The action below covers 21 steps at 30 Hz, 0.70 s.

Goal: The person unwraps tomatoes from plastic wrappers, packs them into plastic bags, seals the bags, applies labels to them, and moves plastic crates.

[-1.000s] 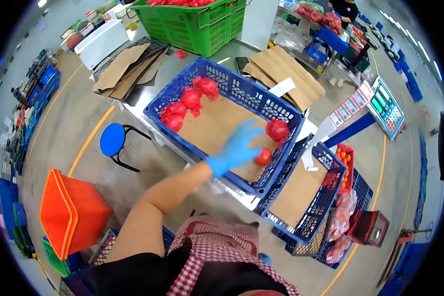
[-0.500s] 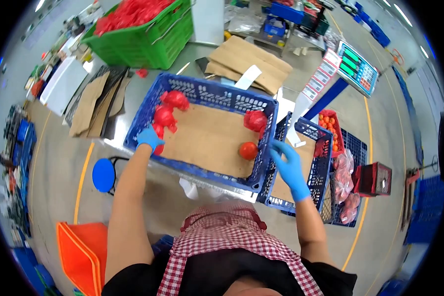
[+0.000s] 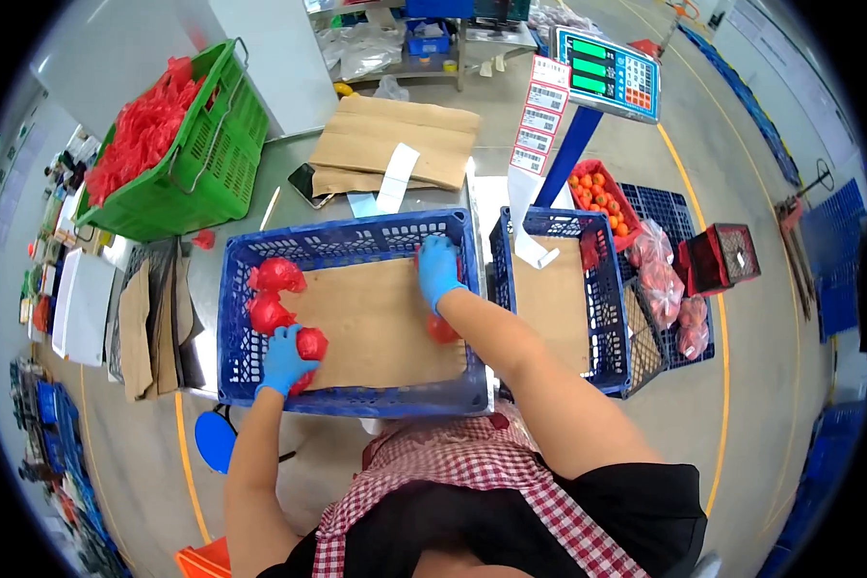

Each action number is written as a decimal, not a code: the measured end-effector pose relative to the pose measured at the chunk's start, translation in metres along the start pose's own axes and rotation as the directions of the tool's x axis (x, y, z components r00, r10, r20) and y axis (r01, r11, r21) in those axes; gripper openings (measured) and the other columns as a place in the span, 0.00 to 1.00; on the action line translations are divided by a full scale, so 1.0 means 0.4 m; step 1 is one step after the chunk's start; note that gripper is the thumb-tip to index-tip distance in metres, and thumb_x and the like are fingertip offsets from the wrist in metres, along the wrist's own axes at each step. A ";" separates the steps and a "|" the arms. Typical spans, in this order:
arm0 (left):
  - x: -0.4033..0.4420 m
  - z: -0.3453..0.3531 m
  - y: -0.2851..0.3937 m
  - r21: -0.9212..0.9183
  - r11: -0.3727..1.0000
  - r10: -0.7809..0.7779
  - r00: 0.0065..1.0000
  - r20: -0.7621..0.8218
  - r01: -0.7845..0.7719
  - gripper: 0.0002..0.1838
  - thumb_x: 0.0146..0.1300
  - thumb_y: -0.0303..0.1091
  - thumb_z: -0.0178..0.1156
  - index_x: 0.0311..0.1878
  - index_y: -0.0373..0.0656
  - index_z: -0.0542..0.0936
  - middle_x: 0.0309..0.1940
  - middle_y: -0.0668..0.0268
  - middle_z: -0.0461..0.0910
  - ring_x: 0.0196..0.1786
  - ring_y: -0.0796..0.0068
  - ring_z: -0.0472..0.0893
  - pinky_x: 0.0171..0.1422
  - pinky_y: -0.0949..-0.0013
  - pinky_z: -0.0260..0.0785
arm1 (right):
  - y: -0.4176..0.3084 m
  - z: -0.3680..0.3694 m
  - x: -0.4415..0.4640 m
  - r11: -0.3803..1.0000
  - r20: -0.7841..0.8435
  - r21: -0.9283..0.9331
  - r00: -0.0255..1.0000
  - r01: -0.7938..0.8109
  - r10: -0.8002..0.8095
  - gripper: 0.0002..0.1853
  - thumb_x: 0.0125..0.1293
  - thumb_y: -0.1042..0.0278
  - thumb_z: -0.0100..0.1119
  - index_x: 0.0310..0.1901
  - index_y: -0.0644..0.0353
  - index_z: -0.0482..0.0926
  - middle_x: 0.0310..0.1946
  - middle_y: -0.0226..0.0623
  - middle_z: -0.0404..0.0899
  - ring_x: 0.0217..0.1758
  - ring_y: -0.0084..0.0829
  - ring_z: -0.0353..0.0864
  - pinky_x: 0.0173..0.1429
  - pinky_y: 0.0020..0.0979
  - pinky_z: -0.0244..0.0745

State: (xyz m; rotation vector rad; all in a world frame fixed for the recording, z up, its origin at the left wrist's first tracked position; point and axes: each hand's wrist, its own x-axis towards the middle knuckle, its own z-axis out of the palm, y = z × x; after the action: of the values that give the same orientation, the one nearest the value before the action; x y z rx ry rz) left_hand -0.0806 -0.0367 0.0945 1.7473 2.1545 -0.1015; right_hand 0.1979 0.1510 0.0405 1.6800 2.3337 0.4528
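Note:
In front of me a blue plastic crate (image 3: 347, 400) lined with brown cardboard holds several red plastic bags with rounded contents. At its left side, my left hand (image 3: 284, 364) has its gloved fingers curled against a red bag (image 3: 311, 344). Two more red bags, a middle one (image 3: 269, 313) and a far one (image 3: 279, 275), lie beyond it. My right hand (image 3: 440, 274), also in a blue glove, reaches down at the right end with fingers bent over a red bag, mostly covered. Near that wrist a red tomato (image 3: 440, 331) shows partly behind my forearm.
A narrower blue crate (image 3: 607, 337) stands at the right beside the scale display (image 3: 607, 72) and its label strip (image 3: 539, 116). A green crate (image 3: 212, 159) of red bags is far left. Cardboard sheets (image 3: 395, 135) lie behind; a red crate of tomatoes (image 3: 602, 197) sits right.
My right hand has moved left from the crate's right rim onto the red bag inside. My left hand has shifted inward onto a bag. The view has turned, and the crate appears straighter.

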 end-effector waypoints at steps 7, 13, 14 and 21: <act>0.035 0.049 0.013 -0.221 0.824 0.543 0.838 0.046 -0.522 0.41 0.47 0.49 0.67 0.64 0.48 0.62 0.56 0.51 0.68 0.56 0.49 0.70 0.60 0.55 0.63 | -0.001 -0.009 -0.014 0.984 -0.033 0.053 0.985 0.171 -0.169 0.15 0.59 0.64 0.49 0.47 0.54 0.77 0.47 0.41 0.69 0.50 0.44 0.68 0.41 0.46 0.71; 0.076 0.127 0.102 -0.610 0.734 0.552 0.786 0.278 -0.299 0.18 0.60 0.41 0.56 0.50 0.44 0.75 0.39 0.49 0.78 0.42 0.58 0.78 0.50 0.63 0.69 | 0.019 -0.036 -0.033 0.879 -0.207 0.196 0.895 0.434 -0.395 0.08 0.54 0.70 0.51 0.33 0.57 0.80 0.39 0.38 0.77 0.47 0.40 0.72 0.47 0.45 0.67; 0.065 0.107 0.111 -0.593 0.750 0.551 0.773 0.315 -0.293 0.16 0.61 0.41 0.55 0.47 0.41 0.76 0.36 0.48 0.79 0.39 0.60 0.79 0.47 0.65 0.70 | 0.001 -0.021 -0.026 0.877 -0.189 0.169 0.888 0.450 -0.420 0.05 0.51 0.71 0.53 0.28 0.56 0.80 0.33 0.37 0.78 0.44 0.39 0.74 0.48 0.43 0.66; 0.201 -0.200 -0.028 -0.498 0.848 0.053 0.963 -0.265 -0.183 0.25 0.51 0.47 0.65 0.46 0.38 0.75 0.43 0.53 0.77 0.40 0.64 0.78 0.41 0.66 0.72 | -0.083 -0.105 -0.089 0.576 -0.261 0.815 0.931 0.072 0.254 0.09 0.62 0.63 0.52 0.33 0.59 0.76 0.27 0.47 0.78 0.28 0.47 0.78 0.31 0.41 0.70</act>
State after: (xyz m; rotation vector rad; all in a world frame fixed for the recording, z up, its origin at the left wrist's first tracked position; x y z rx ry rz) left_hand -0.1233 0.0582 0.1410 1.6146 1.9637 0.7008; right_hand 0.1649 0.1025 0.0671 2.2474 2.9955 -0.4853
